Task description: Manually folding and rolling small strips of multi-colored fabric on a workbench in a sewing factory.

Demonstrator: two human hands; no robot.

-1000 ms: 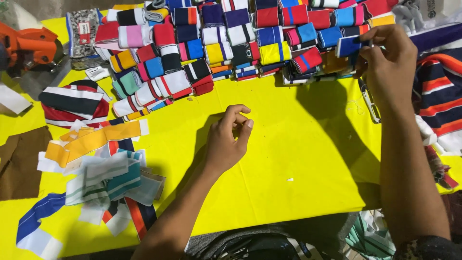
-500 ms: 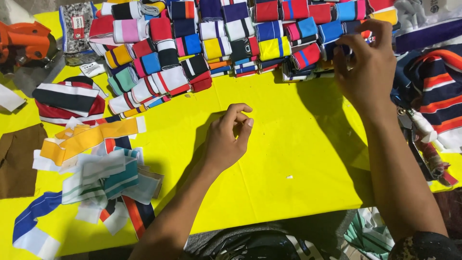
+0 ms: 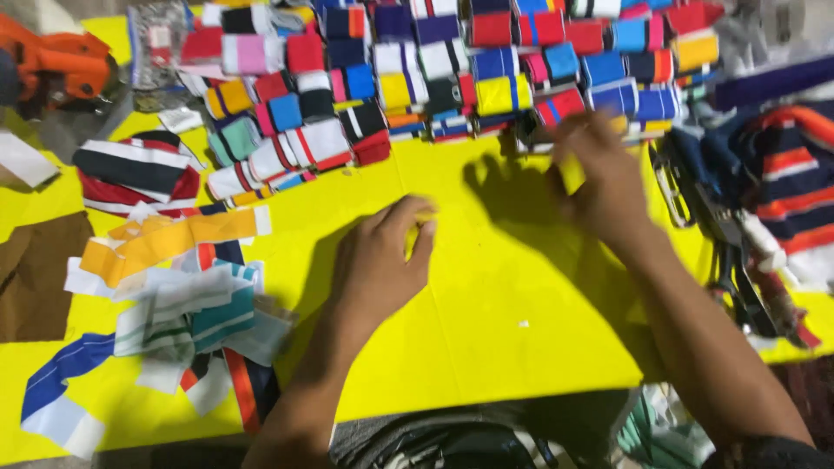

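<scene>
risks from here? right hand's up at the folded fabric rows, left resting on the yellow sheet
1. The right hand is motion-blurred at the front edge of the tightly packed folded fabric pieces; a careless pull could drag neighbours out of their rows.
2. Scissors lie beside the right forearm; a sideways sweep might catch them.
3. The loose strips near the left hand could get swept off the yellow sheet.

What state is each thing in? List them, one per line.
left hand: fingers curled, resting on the yellow sheet
right hand: blurred, at the folded strips; grip unclear
folded strips: packed in rows
loose strips: unfolded, heaped
scissors: lying flat
</scene>
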